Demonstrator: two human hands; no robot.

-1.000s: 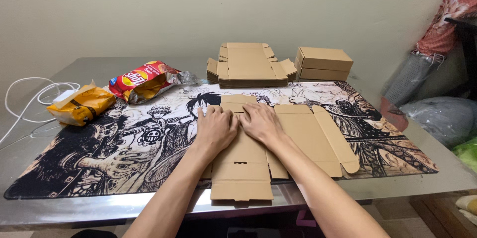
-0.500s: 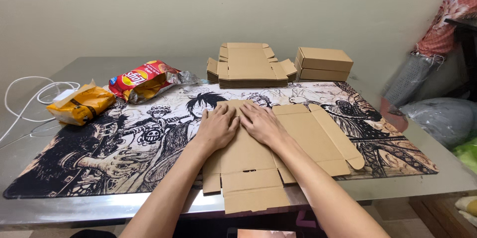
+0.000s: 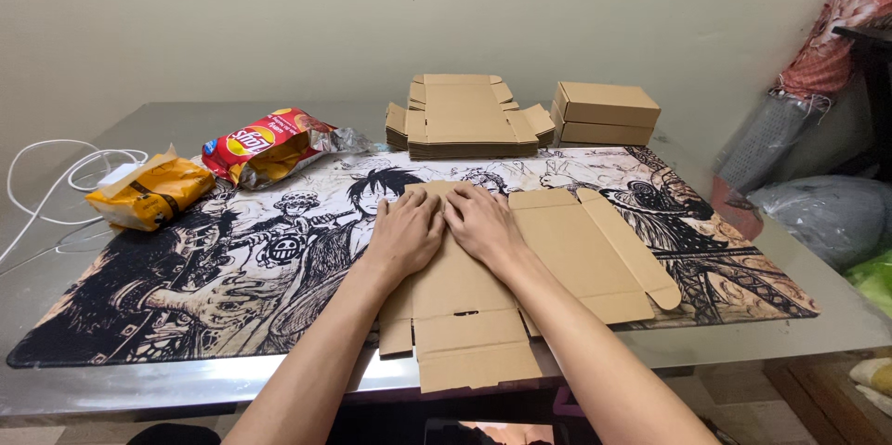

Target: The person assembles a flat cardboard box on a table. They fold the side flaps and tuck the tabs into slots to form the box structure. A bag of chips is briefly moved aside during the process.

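A flat brown cardboard box blank (image 3: 567, 250) lies on a printed black-and-white desk mat (image 3: 232, 278). My left hand (image 3: 409, 229) and my right hand (image 3: 483, 222) rest side by side, palms down, on the blank's far middle panel, thumbs almost touching. Both press flat on the cardboard and grip nothing. The blank's near flaps (image 3: 469, 352) hang over the table's front edge between my forearms. Its right-hand panels spread out flat beside my right arm.
A stack of flat box blanks (image 3: 465, 120) and two folded boxes (image 3: 604, 112) sit at the back. A red chip bag (image 3: 269, 143), a yellow snack bag (image 3: 149, 192) and a white cable (image 3: 56, 185) lie left. Bags and cloth crowd the right side.
The cardboard blank has slid toward me, so its near flaps now overhang the table edge further. Both hands stayed pressed on it and shifted slightly with it.
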